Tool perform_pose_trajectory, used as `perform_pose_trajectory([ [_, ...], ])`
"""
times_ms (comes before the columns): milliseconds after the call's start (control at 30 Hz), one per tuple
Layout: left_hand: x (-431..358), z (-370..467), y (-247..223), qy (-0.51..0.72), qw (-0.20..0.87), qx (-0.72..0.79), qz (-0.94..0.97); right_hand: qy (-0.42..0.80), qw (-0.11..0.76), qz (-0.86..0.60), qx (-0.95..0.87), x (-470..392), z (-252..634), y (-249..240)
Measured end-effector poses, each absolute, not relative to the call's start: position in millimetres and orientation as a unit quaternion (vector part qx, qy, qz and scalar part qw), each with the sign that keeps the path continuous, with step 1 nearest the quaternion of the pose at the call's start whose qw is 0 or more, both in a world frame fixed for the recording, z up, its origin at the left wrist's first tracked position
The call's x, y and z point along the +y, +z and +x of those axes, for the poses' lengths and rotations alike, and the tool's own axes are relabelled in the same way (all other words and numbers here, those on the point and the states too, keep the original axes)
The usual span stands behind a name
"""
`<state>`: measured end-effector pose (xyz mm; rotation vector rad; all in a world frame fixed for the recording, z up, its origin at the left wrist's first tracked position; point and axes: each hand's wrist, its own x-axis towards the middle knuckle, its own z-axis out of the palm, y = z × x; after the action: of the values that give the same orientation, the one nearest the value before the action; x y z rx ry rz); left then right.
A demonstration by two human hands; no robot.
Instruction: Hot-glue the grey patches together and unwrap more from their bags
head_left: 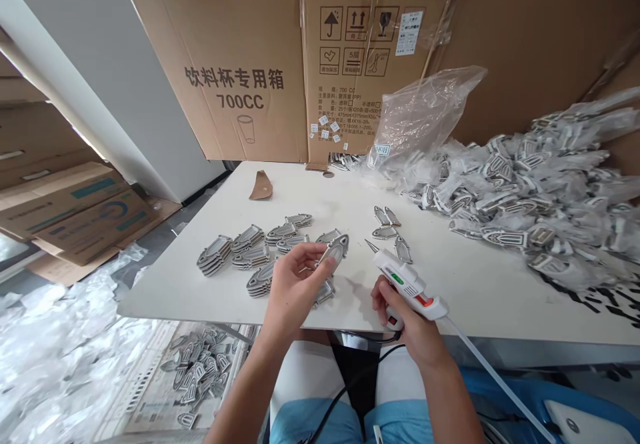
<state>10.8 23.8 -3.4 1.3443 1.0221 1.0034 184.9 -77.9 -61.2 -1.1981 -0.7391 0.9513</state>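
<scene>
Between thumb and fingers, my left hand (pixel 299 287) grips a small silver-grey pointed metal piece (pixel 338 249), tilted above the table. My right hand (pixel 400 304) is wrapped round the handle of a white hot glue gun (pixel 407 281), whose thin nozzle points left toward that piece without touching it. A long white glue stick (pixel 493 371) trails from the gun's rear. Left of my left hand lie several stacks of like metal pieces (pixel 253 257), partly hidden by that hand. Beyond the gun's nozzle are several loose pieces (pixel 385 232).
A heap of plastic-bagged pieces (pixel 515 191) covers the table's right side. Cardboard boxes (pixel 240 37) stand along the back, with a clear plastic bag (pixel 425 117) before them. A brown cardboard scrap (pixel 261 186) lies at the back left. Below left, a crate (pixel 150 404) holds more pieces.
</scene>
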Motion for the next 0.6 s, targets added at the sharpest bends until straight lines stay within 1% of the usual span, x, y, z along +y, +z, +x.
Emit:
perform_pose_trajectory([
  [233,20,13,-6,0.427,0.570,0.418,0.564,0.459,0.615,-0.540,-0.346,-82,182,-62],
  [600,9,22,-1,0.430,0.581,0.419,0.550,0.458,0.564,-0.593,-0.346,-81,184,-68],
])
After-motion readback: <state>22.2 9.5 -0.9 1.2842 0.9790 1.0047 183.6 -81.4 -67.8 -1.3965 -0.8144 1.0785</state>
